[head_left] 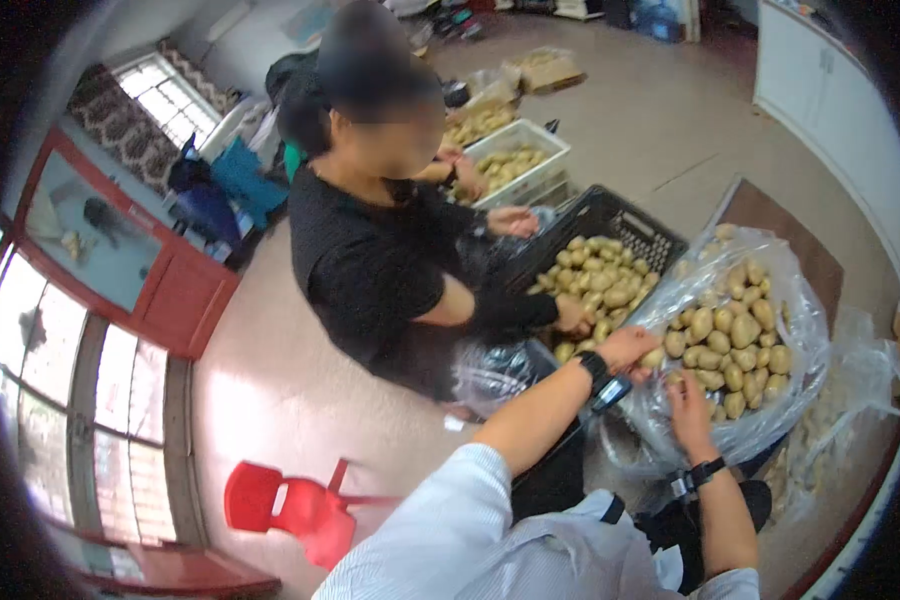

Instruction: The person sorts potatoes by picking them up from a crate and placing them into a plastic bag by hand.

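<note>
My left hand (625, 349) is closed with a potato (653, 357) at its fingertips, over the edge between a black crate and a clear plastic bag (642, 425). My right hand (688, 408) is at the near side of the open bag, its fingers curled around a potato (674, 379), partly hidden. Inside the bag lies a heap of potatoes (735, 345). To the left stands the black crate (650, 228), holding many more potatoes (600, 275). Each of my wrists wears a dark band.
Close on my left, a co-worker in black (370, 250) has a hand (573, 315) in the black crate. Beyond are a white crate (545, 145) of potatoes and another person's hands. A red chair (300, 510) stands lower left, a white cabinet (820, 90) at upper right.
</note>
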`<move>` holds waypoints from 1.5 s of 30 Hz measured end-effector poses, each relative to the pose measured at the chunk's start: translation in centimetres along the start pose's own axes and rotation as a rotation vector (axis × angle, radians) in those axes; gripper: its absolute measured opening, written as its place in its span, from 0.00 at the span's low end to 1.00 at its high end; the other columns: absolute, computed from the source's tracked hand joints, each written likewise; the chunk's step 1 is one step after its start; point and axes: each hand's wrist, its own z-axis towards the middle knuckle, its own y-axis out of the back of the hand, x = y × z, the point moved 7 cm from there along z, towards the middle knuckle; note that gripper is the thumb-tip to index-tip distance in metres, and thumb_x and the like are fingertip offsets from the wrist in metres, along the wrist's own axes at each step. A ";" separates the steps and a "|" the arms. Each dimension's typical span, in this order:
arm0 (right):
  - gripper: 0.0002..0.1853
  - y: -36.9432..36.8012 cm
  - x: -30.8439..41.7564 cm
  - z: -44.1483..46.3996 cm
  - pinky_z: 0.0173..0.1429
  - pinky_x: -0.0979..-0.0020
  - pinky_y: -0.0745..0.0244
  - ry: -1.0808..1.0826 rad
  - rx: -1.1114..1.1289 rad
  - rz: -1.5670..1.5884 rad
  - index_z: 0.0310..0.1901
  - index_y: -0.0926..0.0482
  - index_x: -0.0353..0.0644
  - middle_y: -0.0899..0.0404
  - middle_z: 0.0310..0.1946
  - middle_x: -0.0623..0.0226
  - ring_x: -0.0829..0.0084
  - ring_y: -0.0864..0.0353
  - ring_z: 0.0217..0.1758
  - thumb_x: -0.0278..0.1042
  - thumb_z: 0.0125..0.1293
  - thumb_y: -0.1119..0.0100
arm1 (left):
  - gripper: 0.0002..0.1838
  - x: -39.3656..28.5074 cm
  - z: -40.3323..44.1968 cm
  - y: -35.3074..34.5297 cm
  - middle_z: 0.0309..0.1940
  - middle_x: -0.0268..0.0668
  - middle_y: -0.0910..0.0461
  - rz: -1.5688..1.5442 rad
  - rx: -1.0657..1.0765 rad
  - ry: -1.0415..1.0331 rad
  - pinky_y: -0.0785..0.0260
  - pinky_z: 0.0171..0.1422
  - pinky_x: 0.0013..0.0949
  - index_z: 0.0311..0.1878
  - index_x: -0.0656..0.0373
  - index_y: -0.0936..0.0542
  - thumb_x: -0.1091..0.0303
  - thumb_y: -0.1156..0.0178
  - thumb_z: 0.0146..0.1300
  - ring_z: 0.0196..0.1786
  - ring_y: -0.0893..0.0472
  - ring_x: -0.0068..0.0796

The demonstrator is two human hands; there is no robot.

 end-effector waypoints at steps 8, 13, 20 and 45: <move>0.29 2.0 -1.4 -2.0 0.58 0.56 0.33 -0.053 0.036 -0.449 0.59 0.32 0.40 0.33 0.58 0.54 0.50 0.31 0.58 0.26 0.52 0.36 | 0.16 -1.0 0.9 4.3 0.36 0.43 0.21 -0.145 -0.110 -0.075 0.20 0.27 0.34 0.53 0.61 0.29 0.59 0.50 0.70 0.26 0.19 0.31; 0.29 1.1 -1.3 -2.5 0.58 0.56 0.30 -0.017 0.033 -0.563 0.58 0.31 0.41 0.35 0.61 0.53 0.50 0.30 0.59 0.27 0.52 0.36 | 0.15 2.1 3.6 10.6 0.42 0.43 0.23 -0.032 -0.299 -0.183 0.18 0.32 0.39 0.52 0.58 0.27 0.59 0.49 0.69 0.33 0.18 0.38; 0.31 1.0 -2.8 -2.4 0.52 0.56 0.25 -0.121 0.010 -0.608 0.59 0.34 0.43 0.35 0.59 0.53 0.50 0.26 0.55 0.29 0.51 0.35 | 0.17 1.1 2.6 12.6 0.51 0.45 0.27 -0.274 -0.412 -0.153 0.17 0.40 0.47 0.59 0.58 0.34 0.64 0.53 0.69 0.42 0.19 0.48; 0.26 1.6 -1.8 -3.4 0.45 0.57 0.25 -0.046 0.010 -0.707 0.54 0.28 0.43 0.29 0.42 0.56 0.56 0.23 0.44 0.36 0.51 0.36 | 0.16 -0.8 1.7 16.1 0.35 0.49 0.24 0.488 -0.583 -0.455 0.25 0.37 0.46 0.37 0.60 0.27 0.57 0.38 0.56 0.37 0.21 0.51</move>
